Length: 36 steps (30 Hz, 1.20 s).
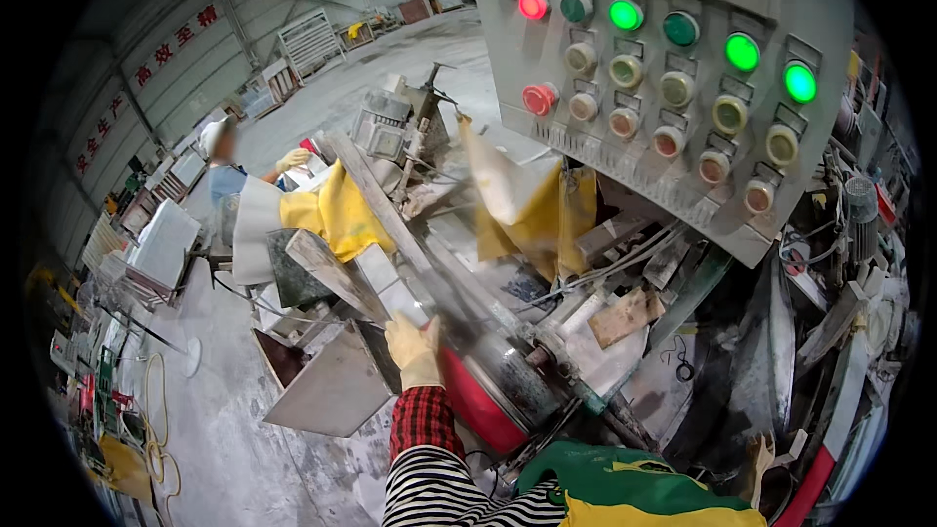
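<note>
My left hand (415,349), in a pale glove below a red plaid cuff, reaches in from the lower edge. Its thumb and fingers are spread against the near end of a white tile (400,303). Another white tile (376,268) lies just beyond it, in line on the machine's conveyor. Close to the right of the hand are a red curved guard (478,400) and a grey roller (527,381). A wooden board (332,273) slants down toward my fingertips. My right hand does not show.
A grey control panel (673,88) with lit red and green buttons hangs over the right. Yellow cloth flaps (342,210) drape over the machine. A co-worker in a white cap (215,137) stands at its far end. A tilted grey slab (337,381) stands left of my hand.
</note>
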Available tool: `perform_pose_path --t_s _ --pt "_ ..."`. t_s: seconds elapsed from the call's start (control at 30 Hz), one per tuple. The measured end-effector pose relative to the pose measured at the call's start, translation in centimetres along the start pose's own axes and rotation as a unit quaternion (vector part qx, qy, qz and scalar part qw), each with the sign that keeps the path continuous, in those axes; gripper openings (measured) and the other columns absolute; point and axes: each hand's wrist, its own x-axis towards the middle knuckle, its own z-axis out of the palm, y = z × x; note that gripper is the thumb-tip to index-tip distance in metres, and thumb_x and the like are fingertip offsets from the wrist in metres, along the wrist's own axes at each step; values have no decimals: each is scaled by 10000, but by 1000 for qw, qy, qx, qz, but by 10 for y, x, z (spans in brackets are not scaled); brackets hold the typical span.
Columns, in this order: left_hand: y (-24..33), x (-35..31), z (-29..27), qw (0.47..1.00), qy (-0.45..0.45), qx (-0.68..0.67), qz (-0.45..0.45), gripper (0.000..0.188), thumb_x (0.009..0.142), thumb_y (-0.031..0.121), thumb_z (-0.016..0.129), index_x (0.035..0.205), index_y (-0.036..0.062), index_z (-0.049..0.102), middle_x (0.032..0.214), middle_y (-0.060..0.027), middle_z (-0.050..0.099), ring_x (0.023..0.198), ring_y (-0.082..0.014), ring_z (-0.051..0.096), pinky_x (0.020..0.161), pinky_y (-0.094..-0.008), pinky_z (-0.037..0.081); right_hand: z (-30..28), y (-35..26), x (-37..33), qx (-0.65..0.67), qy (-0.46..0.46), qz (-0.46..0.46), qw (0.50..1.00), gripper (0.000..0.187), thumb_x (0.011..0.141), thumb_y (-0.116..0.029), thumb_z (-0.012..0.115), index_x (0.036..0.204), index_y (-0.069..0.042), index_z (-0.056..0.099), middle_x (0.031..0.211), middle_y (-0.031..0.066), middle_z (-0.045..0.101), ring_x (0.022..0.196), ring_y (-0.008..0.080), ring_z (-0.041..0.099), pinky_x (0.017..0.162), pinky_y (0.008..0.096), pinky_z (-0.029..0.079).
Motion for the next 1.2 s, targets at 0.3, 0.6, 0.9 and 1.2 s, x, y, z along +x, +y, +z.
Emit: perform_pose_path --t_s 0.3,0.6,0.9,1.2 --pt "12 13 10 995 -54 -66 -55 754 785 394 825 1334 -2 493 1392 -266 508 1305 -415 482 1075 -461 438 3 11 -58 -13 16 21 1000 557 909 -128 755 1417 -65 535 1114 108 713 781 147 679 666 248 553" --pt "24 22 8 992 5 -61 -114 934 697 299 841 1497 92 405 1286 -202 584 1232 -357 541 1052 -429 433 66 5 -97 -13 21 57 998 490 915 -121 743 1361 -12 572 1052 116 708 787 165 680 666 270 568" --pt "26 28 4 995 -52 1 -81 936 738 439 841 1482 66 411 1298 -215 568 1277 -383 487 1078 -451 402 112 -21 -112 -76 -20 77 994 395 998 -146 627 1386 -84 582 1138 80 718 858 157 692 734 263 563" --pt "-48 54 28 937 -26 9 350 846 726 486 825 1420 102 532 1415 -265 495 1292 -450 452 1095 -516 369 84 -13 -137 -70 -17 83 994 357 978 -117 616 1334 -82 613 1118 104 738 784 155 690 700 280 568"
